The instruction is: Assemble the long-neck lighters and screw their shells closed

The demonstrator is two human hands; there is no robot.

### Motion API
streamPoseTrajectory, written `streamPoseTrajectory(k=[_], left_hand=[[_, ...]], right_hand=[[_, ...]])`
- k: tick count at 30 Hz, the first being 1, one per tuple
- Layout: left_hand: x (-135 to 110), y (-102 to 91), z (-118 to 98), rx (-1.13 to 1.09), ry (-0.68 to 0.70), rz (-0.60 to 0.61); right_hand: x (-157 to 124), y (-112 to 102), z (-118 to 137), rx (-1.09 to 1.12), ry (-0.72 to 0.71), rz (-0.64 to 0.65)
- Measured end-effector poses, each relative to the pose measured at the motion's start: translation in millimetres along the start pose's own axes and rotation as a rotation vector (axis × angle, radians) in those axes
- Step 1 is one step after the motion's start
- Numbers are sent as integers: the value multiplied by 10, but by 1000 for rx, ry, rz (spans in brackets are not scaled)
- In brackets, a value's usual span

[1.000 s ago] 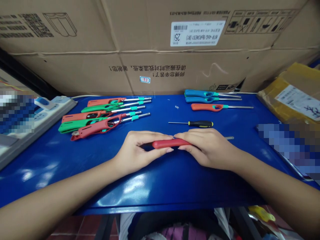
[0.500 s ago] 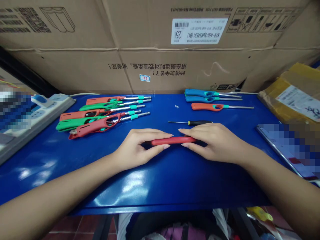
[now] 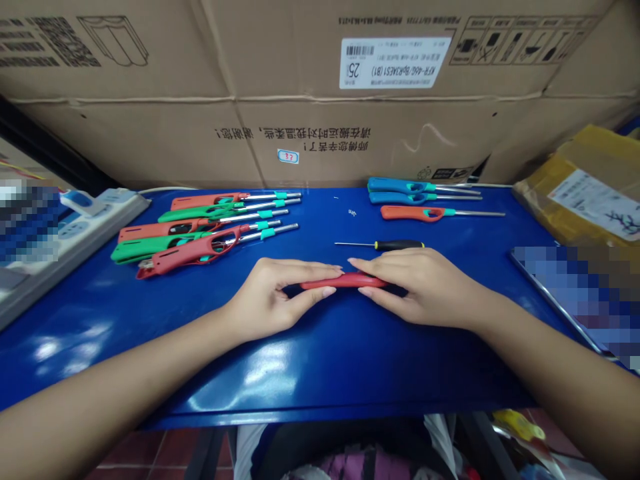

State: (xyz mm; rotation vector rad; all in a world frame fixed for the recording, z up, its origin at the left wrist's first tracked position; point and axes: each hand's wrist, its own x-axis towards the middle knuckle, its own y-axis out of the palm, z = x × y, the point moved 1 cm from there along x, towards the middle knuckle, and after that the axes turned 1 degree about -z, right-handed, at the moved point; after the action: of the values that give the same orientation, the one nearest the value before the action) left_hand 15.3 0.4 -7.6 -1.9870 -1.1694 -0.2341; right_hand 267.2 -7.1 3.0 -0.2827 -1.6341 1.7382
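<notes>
A red lighter-like piece (image 3: 345,283) lies level between the two hands, over the middle of the blue counter (image 3: 320,380); whether it touches the surface cannot be told. The left hand (image 3: 265,297) has its grip closed on the left end, fingers along the far edge and thumb along the near one. The right hand (image 3: 425,287) pinches the other end in the same way — the fingertips of the two hands come near each other but stay apart.

Just beyond the right hand lies a black-and-yellow screwdriver (image 3: 400,245), its shaft pointing left. Farther back on the right are two blue lighters (image 3: 395,198) and an orange lighter (image 3: 407,213), with some small white bits (image 3: 353,213) to their left. To the left, three reddish lighters (image 3: 185,257) and two green lighters (image 3: 137,249) lie close together, metal tubes pointing right. A large carton (image 3: 165,140) stands behind everything — a power strip (image 3: 75,233) at the left, a taped parcel (image 3: 555,193) at the right.
</notes>
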Motion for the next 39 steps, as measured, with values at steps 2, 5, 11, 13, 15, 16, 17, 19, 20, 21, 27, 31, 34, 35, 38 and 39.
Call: streamPoseTrajectory(k=[2, 5, 11, 13, 15, 16, 17, 19, 20, 21, 27, 31, 34, 35, 38, 39], left_hand=[[-4, 15, 8, -26, -7, 24], [-18, 35, 33, -35, -23, 55], [-16, 11, 107, 94, -78, 140], [-3, -11, 131, 133, -100, 159], [10, -30, 150, 170, -105, 173], [15, -36, 158, 188, -101, 180], [18, -40, 166, 201, -96, 189], [17, -40, 180, 221, -94, 200], [15, -38, 186, 226, -96, 198], [10, -35, 193, 228, -101, 195], [-14, -30, 228, 214, -156, 173], [-16, -38, 239, 198, -158, 165], [-14, -40, 237, 189, -157, 164], [-13, -40, 235, 189, -153, 166], [-11, -40, 230, 202, -137, 173], [-11, -41, 230, 207, -133, 176]], right_hand=[[3, 25, 12, 3, -27, -20], [5, 51, 30, -2, -58, -44], [2, 44, -3, -97, -30, -36], [3, 32, -25, -111, -4, -24], [7, 20, -45, -104, 27, 0], [9, 13, -51, -97, 35, 11], [13, 6, -56, -89, 37, 20], [23, -7, -62, -71, 44, 15], [28, -11, -70, -67, 56, -8], [33, -12, -83, -66, 74, -44], [16, 64, -318, -2, 308, -272], [-30, 130, -457, -85, 501, -115], [-42, 144, -479, -102, 528, -67], [-40, 144, -482, -95, 527, -69], [-28, 128, -502, -65, 544, -92], [-26, 119, -512, -57, 556, -101]])
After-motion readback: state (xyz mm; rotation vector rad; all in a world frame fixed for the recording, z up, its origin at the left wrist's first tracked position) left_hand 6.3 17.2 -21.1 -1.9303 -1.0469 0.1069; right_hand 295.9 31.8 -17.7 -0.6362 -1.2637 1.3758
